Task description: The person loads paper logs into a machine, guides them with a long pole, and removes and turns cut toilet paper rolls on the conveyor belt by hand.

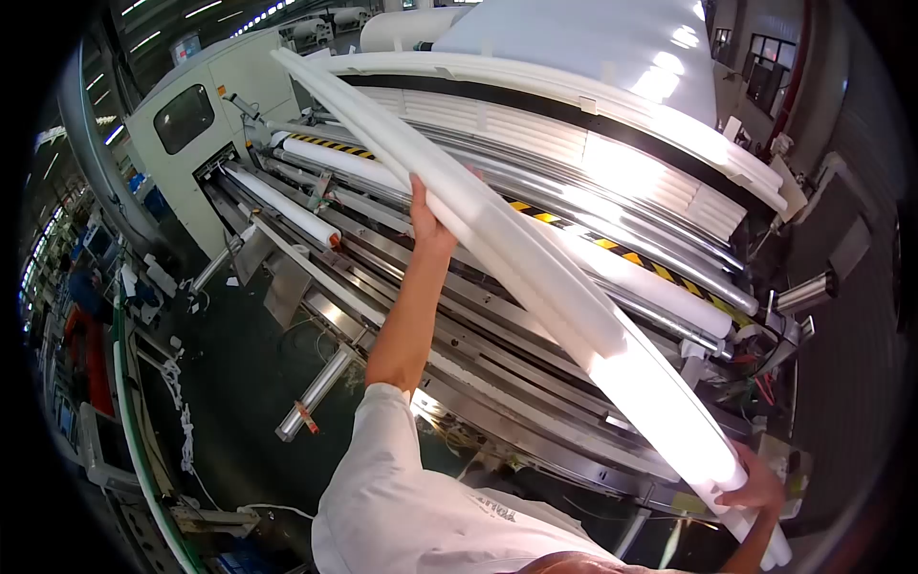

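Long white tubes (535, 273), bundled side by side, slant across the view from upper left to lower right. My left hand (430, 215) is wrapped round them near the middle, with the thumb on the near side and fingertips showing beyond. Near their lower right end, my right hand (755, 483) grips the tubes. They are above the metal rollers and rails of a large machine (459, 335). How many tubes there are is hard to tell.
Behind the tubes are a roller with yellow-black stripes (650, 268) and a wide white sheet (574, 48). A white roll with an orange end (287, 206) lies at left, near a pale machine cabinet (215, 120). A metal cylinder (320, 387) juts out towards the green floor.
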Available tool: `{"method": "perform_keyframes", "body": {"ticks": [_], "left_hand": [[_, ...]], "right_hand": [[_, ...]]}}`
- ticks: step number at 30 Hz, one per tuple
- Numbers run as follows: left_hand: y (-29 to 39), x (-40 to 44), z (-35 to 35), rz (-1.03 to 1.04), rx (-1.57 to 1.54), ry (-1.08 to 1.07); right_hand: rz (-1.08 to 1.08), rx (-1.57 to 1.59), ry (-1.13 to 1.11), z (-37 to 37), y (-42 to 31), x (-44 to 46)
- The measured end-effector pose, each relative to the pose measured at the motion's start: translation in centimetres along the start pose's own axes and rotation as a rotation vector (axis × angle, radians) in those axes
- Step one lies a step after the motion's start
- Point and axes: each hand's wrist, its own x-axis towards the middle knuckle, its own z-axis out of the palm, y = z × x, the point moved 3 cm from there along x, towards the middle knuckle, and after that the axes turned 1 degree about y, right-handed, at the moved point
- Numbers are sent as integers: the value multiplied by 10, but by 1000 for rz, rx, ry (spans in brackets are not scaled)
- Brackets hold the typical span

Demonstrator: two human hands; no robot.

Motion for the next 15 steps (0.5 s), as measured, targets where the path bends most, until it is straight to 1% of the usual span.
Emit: {"method": "perform_keyframes", "body": {"ticks": [1,3,4,5,7,8,9,11,12,13,14,15], "left_hand": [[-8,12,9,11,44,4],[-25,52,10,-35,37,-57],[-35,73,10,-31,58,-21],[-46,98,12,-24,76,15],[-59,152,29,-29,74,71],[-64,182,34,-61,155,111],[-72,205,46,8,227,124],[-88,249,32,-82,115,332],[-94,241,32,-67,181,359],[-106,217,31,-54,243,389],[-114,193,29,-54,280,372],[-119,168,19,-54,321,357]], "right_hand": [[-8,-43,64,-9,4,4],[-43,-125,207,-30,18,18],[-129,-280,215,-41,-1,27],[-110,-265,283,-53,-23,36],[-235,20,349,-97,-54,67],[-410,33,328,-121,-86,96],[-499,-70,343,-147,-121,121],[-599,-398,428,-203,-202,194],[-639,-526,485,-229,-243,236],[-624,-648,575,-248,-280,281],[-707,-764,700,-285,-294,352],[-728,-781,682,-293,-327,396]]}}
